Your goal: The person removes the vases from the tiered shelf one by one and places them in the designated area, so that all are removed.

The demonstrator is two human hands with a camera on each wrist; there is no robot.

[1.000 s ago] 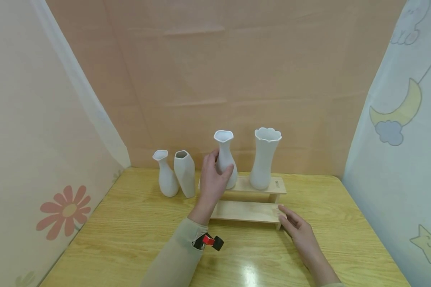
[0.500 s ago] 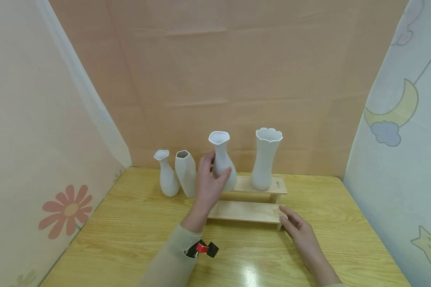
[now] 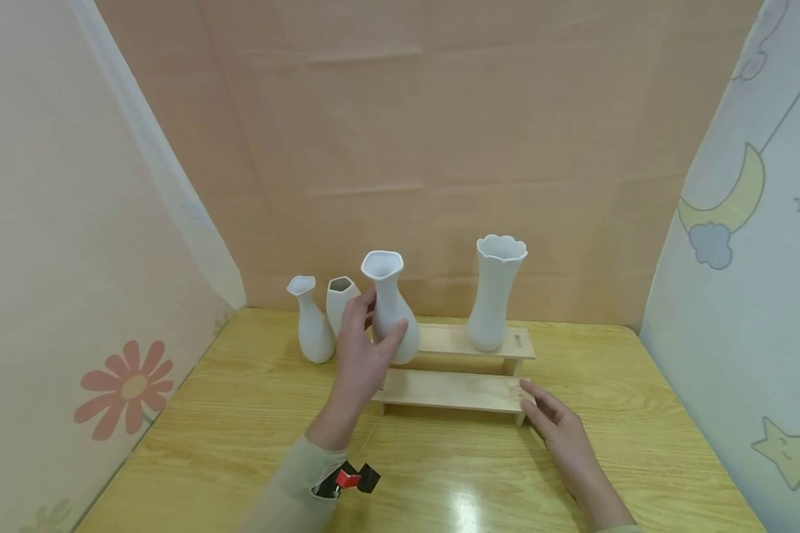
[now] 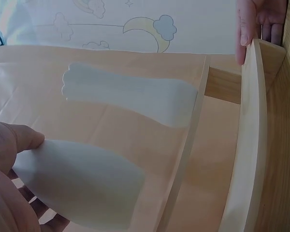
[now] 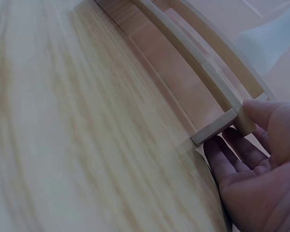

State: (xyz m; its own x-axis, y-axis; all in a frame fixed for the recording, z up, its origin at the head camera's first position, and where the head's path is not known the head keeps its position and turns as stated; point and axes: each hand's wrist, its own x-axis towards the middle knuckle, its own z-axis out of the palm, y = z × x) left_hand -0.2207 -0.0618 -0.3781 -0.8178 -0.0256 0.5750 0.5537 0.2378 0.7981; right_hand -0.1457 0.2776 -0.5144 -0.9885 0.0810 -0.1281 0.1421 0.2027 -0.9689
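Head view: white wavy-rimmed ceramic-looking vase [image 3: 388, 305] held up, neighbours awfully close

Biggest worry, imo, was the white faceted vase with an angular mouth [image 3: 342, 300], partly hidden just behind the left hand [image 3: 356, 363]. A careless sideways swing could've knocked it into the slim white flared-lip vase [image 3: 316, 337] beside it. A loosened grip could've dropped the held one too, and carrying it too low might've clipped the two-tier pale wooden stand [image 3: 453, 389].

As for where it was: right at the left hand's fingertips, rim up, thumb and fingers wrapped round its belly, base looking clear of the stand in the left wrist view. The right hand [image 3: 563, 440] was well apart from it, off to the right and lower, pinching the lower tier's right end.
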